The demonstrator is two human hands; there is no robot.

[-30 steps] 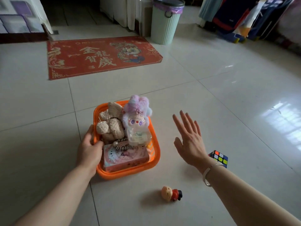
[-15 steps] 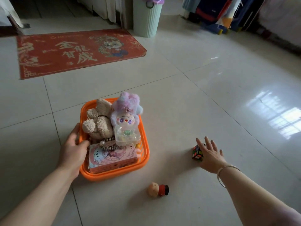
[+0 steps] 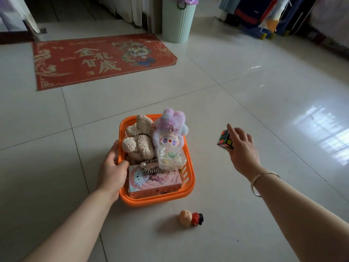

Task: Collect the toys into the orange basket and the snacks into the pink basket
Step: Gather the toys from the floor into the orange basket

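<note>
the orange basket [image 3: 189,183] stands on the floor [image 3: 245,91], already full with plush toys and a pink box; the left hand [image 3: 113,172] grips its rim; the right hand [image 3: 243,148] pinches the puzzle cube [image 3: 225,141] in the air beside the basket; a small figure [image 3: 191,218] lies on the floor, not yet collected; no pink basket is visible.

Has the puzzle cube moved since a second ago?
Yes. The puzzle cube, then on the floor, is now lifted in the right hand, closer to the orange basket.
</note>
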